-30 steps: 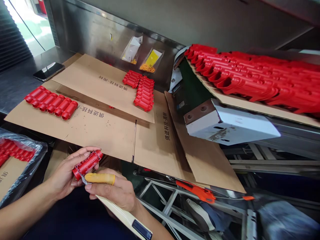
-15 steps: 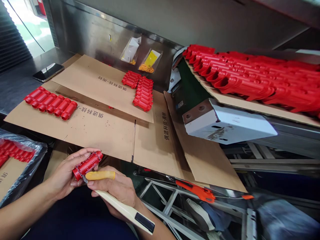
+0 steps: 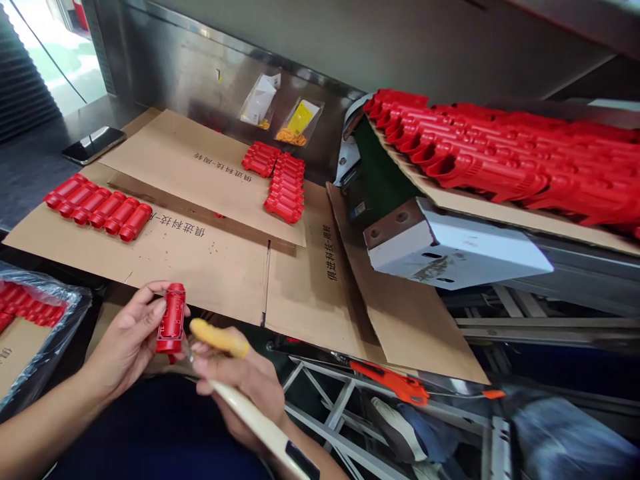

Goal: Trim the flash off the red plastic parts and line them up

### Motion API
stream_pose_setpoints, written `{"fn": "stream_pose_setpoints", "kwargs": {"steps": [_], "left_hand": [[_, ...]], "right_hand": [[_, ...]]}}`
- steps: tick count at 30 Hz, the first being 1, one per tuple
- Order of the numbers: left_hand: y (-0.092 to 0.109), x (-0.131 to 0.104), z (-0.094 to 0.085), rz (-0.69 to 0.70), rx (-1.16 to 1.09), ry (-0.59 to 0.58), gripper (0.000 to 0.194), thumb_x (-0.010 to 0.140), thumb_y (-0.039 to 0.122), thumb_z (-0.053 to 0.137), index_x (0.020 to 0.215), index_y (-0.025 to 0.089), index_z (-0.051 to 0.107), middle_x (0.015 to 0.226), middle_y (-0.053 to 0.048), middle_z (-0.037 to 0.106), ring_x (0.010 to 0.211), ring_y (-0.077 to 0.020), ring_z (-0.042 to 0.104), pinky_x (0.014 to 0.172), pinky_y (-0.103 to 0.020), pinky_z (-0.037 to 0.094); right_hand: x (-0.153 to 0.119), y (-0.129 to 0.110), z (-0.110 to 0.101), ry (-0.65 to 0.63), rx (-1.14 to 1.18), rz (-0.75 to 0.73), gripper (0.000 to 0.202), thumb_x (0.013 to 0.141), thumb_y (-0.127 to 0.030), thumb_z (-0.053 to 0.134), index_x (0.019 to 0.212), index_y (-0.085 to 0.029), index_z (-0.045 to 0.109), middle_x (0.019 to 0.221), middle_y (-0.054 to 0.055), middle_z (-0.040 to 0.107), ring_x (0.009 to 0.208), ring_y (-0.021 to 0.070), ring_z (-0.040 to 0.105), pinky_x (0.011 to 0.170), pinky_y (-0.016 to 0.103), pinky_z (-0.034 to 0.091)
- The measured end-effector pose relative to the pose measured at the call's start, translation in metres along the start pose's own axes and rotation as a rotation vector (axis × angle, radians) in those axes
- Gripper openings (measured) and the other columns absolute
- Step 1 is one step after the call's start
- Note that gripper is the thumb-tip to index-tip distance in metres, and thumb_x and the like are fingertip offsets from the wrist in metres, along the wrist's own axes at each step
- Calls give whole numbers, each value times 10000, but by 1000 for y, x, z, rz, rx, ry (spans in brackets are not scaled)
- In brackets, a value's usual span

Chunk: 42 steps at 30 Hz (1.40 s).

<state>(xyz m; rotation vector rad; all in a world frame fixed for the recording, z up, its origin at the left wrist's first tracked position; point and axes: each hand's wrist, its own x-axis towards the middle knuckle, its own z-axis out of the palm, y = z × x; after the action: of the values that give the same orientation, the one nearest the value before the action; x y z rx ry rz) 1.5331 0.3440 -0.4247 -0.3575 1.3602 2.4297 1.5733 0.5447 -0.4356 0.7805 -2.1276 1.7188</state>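
Pinched between the thumb and fingers of my left hand [image 3: 133, 333] is a red plastic tube-shaped part [image 3: 173, 317], held nearly upright, with pale line markings on its side. My right hand [image 3: 245, 373] is closed around a cream-handled knife [image 3: 255, 423] with a dark end. A yellow finger cot [image 3: 217, 337] covers one of its fingers. The short blade, partly blurred, is close to the lower right of the red part; whether it touches I cannot tell. Beyond my hands, a row of similar red parts [image 3: 97, 208] lies on the cardboard [image 3: 220, 280].
More red parts [image 3: 285, 190] lie on an upper cardboard sheet. A rack at right carries many red pieces [image 3: 480, 153] above a white metal bracket [image 3: 455, 253]. A phone [image 3: 94, 145], two small bags [image 3: 300, 123], an orange-handled tool [image 3: 390, 382] and a plastic-lined box [image 3: 75, 307] surround the workspace.
My left hand has turned the red part from a slant to nearly upright. My right hand with the knife has shifted slightly right and down, away from the part's middle.
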Motion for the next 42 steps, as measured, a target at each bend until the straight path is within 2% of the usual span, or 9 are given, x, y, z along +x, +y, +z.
{"fn": "stream_pose_setpoints", "kwargs": {"steps": [2, 4, 9, 12, 24, 34, 39, 42], "left_hand": [[1, -2, 0, 163, 47, 19, 455, 837, 351, 970, 1165, 250, 671, 1011, -63, 779, 807, -208, 775, 744, -282, 662], [3, -5, 1, 273, 108, 20, 419, 816, 325, 987, 1081, 264, 669, 986, -33, 786, 832, -238, 799, 784, -326, 678], [4, -13, 7, 371, 239, 96, 410, 773, 364, 1012, 994, 268, 681, 1102, -43, 807, 914, -320, 822, 843, -409, 699], [3, -16, 9, 381, 258, 130, 434, 746, 382, 1026, 984, 263, 684, 1113, -54, 805, 933, -334, 822, 841, -406, 701], [3, -17, 8, 371, 291, 112, 454, 757, 409, 1018, 1005, 272, 663, 1123, -35, 796, 947, -328, 818, 858, -412, 693], [0, -16, 5, 399, 284, 95, 407, 780, 404, 1004, 999, 289, 680, 1122, -24, 792, 935, -326, 820, 806, -385, 686], [-1, -15, 2, 402, 289, 90, 398, 793, 401, 994, 1005, 290, 675, 1126, -17, 792, 933, -315, 819, 861, -414, 697], [-2, -14, -1, 405, 301, 99, 399, 800, 395, 992, 1015, 282, 675, 1132, -19, 794, 932, -264, 805, 874, -349, 685]], "right_hand": [[-2, 2, 1, 122, -13, 10, 210, 1063, -159, 682, 1258, -228, 718, 1207, 112, 761, 1100, 205, 782, 962, 343, 697], [-2, 3, 4, 181, -44, -8, 281, 1045, -113, 682, 1305, -214, 713, 1237, 132, 762, 1115, 209, 769, 957, 335, 687], [0, 3, 9, 200, -109, -75, 330, 1028, -98, 675, 1340, -201, 705, 1210, 138, 777, 1078, 226, 752, 905, 357, 686], [1, 3, 10, 195, -109, -82, 320, 1029, -102, 674, 1335, -193, 703, 1206, 136, 781, 1076, 226, 751, 913, 358, 685], [1, 3, 9, 190, -117, -95, 303, 1042, -111, 655, 1329, -197, 700, 1174, 129, 783, 1045, 227, 750, 880, 365, 691], [-5, 0, 11, 182, -89, -4, 346, 984, -35, 657, 1284, -205, 686, 1220, 119, 776, 1101, 216, 756, 944, 338, 663], [-5, -1, 10, 175, -75, 17, 333, 987, -42, 656, 1274, -211, 673, 1191, 105, 782, 1138, 211, 755, 977, 315, 651], [-2, 2, 6, 151, -51, 41, 273, 1006, -87, 668, 1247, -214, 665, 1188, 104, 782, 1141, 211, 759, 972, 318, 656]]}}
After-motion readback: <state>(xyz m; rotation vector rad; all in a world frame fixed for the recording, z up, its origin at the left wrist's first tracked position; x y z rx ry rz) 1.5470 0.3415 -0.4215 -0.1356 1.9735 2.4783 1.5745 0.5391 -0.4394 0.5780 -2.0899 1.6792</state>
